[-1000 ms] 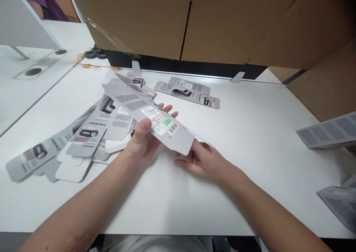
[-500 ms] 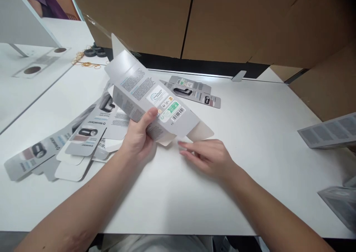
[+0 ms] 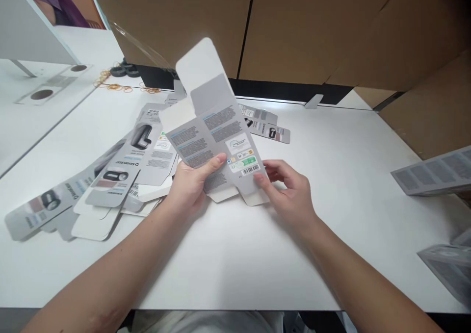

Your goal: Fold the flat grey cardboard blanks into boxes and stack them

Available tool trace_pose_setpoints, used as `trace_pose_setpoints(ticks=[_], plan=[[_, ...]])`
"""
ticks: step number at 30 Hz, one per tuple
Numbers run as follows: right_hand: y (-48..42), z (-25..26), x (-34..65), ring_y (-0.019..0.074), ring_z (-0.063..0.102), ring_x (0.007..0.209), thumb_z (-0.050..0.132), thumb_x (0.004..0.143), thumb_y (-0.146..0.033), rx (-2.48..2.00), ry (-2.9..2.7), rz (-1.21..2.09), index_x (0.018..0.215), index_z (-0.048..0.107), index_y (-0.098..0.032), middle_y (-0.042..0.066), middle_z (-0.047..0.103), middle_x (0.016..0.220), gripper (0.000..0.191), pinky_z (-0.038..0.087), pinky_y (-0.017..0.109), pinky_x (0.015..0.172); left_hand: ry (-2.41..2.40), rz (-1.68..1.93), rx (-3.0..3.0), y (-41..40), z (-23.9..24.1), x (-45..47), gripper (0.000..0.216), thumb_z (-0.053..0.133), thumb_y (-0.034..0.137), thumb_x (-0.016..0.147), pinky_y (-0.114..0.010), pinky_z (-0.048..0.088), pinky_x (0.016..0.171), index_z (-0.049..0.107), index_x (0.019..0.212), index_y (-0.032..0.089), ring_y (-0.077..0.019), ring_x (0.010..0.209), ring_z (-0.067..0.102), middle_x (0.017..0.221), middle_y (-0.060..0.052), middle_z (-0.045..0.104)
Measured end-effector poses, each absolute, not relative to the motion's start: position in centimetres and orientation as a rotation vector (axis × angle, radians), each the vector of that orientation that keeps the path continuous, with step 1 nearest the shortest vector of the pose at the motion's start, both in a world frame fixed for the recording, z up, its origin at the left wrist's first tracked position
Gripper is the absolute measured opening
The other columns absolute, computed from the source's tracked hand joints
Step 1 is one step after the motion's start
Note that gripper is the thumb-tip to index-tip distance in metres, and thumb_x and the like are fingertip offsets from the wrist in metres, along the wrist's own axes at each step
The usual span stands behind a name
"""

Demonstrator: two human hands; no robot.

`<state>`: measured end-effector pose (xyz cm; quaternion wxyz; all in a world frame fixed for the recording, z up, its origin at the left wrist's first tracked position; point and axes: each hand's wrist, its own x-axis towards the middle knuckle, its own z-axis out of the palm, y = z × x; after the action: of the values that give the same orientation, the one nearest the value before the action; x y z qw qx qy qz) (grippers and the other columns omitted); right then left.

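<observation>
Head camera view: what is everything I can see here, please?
held carton: one, grey and white with print, raised over the table's middle, top flap open.
flat cartons: several, grey and white, spread on the table's left.
lone flat carton: one, grey, behind the held carton.
carton stacks: two, grey, right edge.
rubber bands: several, tan, far left.
cardboard boxes: at least two, brown, along the back.
table: one, white.
left hand: grips the held carton's left side.
right hand: pinches its lower right corner.
</observation>
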<state>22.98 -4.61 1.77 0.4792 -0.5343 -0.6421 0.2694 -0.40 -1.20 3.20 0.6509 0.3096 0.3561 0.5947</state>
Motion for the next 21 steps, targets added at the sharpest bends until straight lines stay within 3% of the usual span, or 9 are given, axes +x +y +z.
trace_pose_setpoints(ticks=[5,8,14,21], plan=[[-4.6,2.0,23.1,0.0194,0.066,0.071,0.083,0.116,-0.057,-1.279,-1.556,0.861,0.097,0.088,-0.025,0.002,0.077,0.081,0.038,0.051,0.031,0.062,0.829,1.273,0.723,-1.4,3.2,-0.2,0.076,0.122,0.045,0.076,-0.060,0.071,0.125,0.091,0.142,0.024,-0.0458,0.146,0.084,0.147,-0.016,0.092],[-4.4,2.1,23.3,0.0186,0.062,0.070,0.085,0.114,-0.061,-1.247,-1.552,0.897,0.093,0.087,-0.024,0.002,0.075,0.080,0.043,0.046,0.030,0.060,0.828,1.321,0.683,-1.3,3.6,-0.5,0.068,0.120,0.052,0.079,-0.060,0.070,0.128,0.092,0.134,0.024,-0.0459,0.155,0.079,0.153,-0.014,0.090],[-4.4,2.0,23.4,0.0180,0.063,0.071,0.086,0.114,-0.056,-1.232,-1.586,0.905,0.093,0.089,-0.025,0.002,0.075,0.081,0.037,0.046,0.029,0.061,0.831,1.425,0.608,-0.8,3.9,-1.1,0.063,0.121,0.044,0.077,-0.057,0.069,0.131,0.092,0.131,0.027,-0.0450,0.164,0.073,0.158,-0.008,0.089],[-4.2,2.2,23.4,0.0175,0.061,0.068,0.103,0.095,-0.044,-1.192,-1.646,0.761,0.078,0.083,-0.024,0.000,0.072,0.076,0.033,0.043,0.031,0.060,0.777,1.542,0.443,0.5,3.3,-1.9,0.054,0.114,0.042,0.092,-0.051,0.067,0.137,0.088,0.138,0.030,-0.0389,0.176,0.063,0.166,-0.002,0.084]])
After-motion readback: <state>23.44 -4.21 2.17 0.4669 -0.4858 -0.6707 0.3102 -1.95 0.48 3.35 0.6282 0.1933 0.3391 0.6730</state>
